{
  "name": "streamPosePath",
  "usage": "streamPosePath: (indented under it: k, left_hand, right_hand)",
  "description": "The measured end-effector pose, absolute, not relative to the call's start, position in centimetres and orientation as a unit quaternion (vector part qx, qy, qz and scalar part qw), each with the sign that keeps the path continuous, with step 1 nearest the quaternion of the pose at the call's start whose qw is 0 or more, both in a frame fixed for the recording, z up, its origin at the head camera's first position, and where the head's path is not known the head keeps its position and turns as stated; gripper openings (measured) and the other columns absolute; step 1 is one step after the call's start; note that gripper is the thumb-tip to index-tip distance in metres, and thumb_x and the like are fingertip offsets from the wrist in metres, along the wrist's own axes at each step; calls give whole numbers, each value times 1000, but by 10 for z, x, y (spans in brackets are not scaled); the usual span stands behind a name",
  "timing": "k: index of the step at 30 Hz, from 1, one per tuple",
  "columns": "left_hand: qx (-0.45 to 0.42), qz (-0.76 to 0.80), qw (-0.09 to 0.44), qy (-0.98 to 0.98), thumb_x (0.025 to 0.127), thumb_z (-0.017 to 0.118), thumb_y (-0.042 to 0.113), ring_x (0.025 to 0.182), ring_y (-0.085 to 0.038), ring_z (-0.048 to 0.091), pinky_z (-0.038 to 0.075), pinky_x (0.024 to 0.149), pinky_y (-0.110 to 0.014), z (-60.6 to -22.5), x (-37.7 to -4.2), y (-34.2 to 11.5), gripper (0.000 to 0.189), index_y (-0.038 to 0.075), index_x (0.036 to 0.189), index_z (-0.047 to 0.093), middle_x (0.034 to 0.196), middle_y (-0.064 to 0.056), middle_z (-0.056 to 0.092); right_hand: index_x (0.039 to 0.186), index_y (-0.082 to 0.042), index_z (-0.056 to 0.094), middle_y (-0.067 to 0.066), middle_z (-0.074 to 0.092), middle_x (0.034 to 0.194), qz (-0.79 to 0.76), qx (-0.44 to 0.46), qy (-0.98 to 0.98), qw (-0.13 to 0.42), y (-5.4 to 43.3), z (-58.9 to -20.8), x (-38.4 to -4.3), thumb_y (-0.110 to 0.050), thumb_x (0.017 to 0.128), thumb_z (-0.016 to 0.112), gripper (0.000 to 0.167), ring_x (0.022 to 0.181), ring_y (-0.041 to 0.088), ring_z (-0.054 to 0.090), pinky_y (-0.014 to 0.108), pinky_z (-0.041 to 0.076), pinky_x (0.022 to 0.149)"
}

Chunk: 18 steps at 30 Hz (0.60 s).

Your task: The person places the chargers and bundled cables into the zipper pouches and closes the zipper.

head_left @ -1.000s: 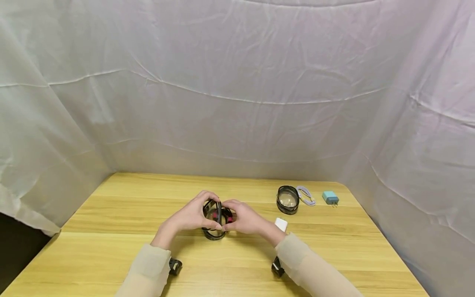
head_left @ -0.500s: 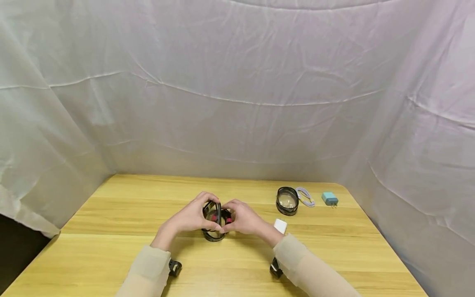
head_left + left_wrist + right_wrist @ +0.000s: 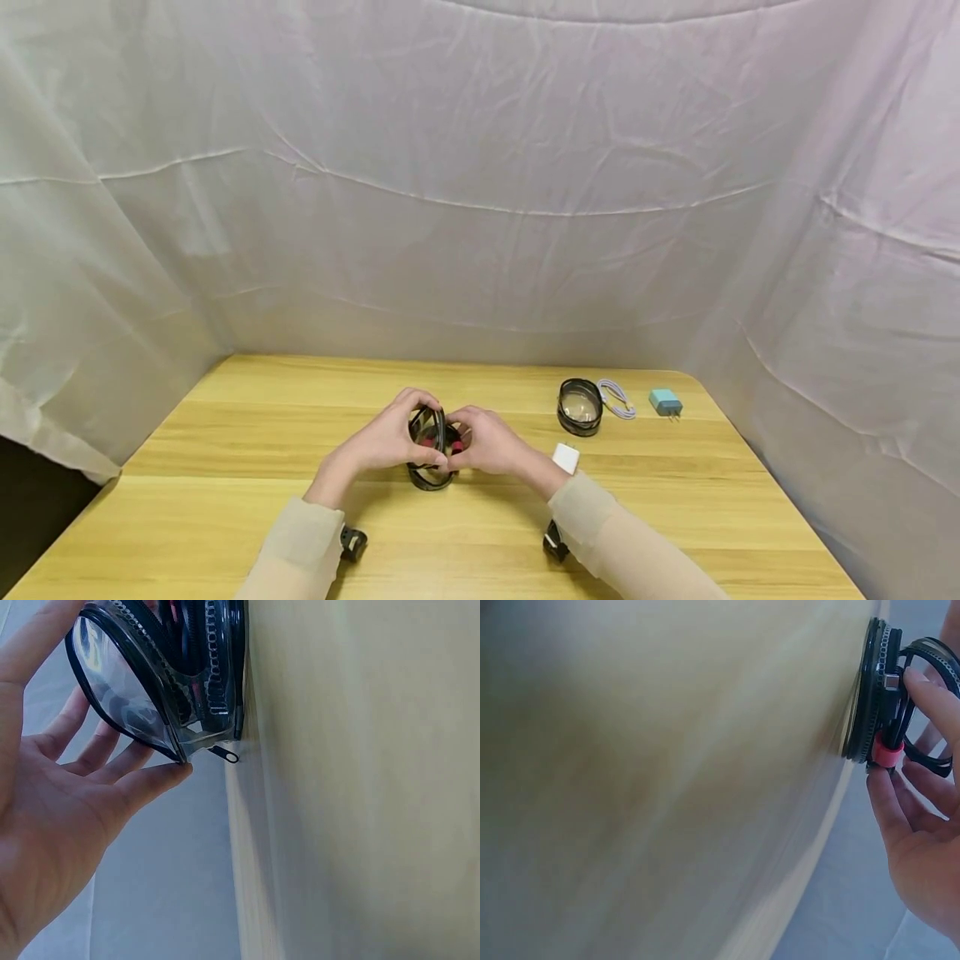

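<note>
A small round zip case (image 3: 429,481) of clear plastic with black trim stands unzipped on the table, its lid raised. My left hand (image 3: 386,433) grips the clear lid (image 3: 120,679) between thumb and fingers. A zip pull (image 3: 224,754) dangles at the case's edge in the left wrist view. From the other side, my right hand (image 3: 491,442) pinches a coiled black cable (image 3: 892,720) bound with a red strap (image 3: 887,750). The coil sits at the case's opening, partly inside, and a metal plug (image 3: 891,682) shows on it. Fingers hide part of the coil in the head view.
A second clear round case (image 3: 580,407) with black trim stands at the back right. Beside it lie a coiled lilac cable (image 3: 617,400) and a teal plug charger (image 3: 665,402). A white charger (image 3: 566,458) is close by my right wrist.
My right hand has shifted slightly left with the black cable, bringing the red strap further into the case. My left hand keeps holding the lid in nearly the same place.
</note>
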<state>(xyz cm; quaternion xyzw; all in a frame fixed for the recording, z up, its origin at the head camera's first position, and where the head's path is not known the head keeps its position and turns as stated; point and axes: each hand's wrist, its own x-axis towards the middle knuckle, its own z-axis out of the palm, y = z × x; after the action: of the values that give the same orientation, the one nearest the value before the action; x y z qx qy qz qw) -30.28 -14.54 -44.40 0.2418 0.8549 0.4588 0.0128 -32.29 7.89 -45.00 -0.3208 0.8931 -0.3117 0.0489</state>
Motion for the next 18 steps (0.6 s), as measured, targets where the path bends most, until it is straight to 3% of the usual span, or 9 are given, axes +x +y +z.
streamPosePath:
  k: [8,12,18]
  left_hand:
    - [234,455,16,859,74,96,34,133,-33,50,44,111,-58,-446,-304,-147,70,15,129,56,140,-9,50]
    - [233,457,17,858,74,96,34,130,-33,52,47,108,-55,-446,-305,-147,72,14,129,56,139,-10,50]
    - [242,453,11,858,73,97,32,127,-33,53,48,107,-55,-446,-304,-147,72,12,129,55,137,-12,50]
  right_hand:
    - [125,-13,71,0,71,94,-336,-332,876,95,80,-451,-326,-21,76,95,55,71,7,66,24,57,59]
    - [123,-14,73,-2,70,98,-343,-337,871,106,82,-453,-327,-18,78,94,50,74,4,67,23,57,60]
    - [129,-10,71,-1,72,97,-362,-321,868,116,85,-452,-326,-21,79,93,56,72,8,67,27,58,58]
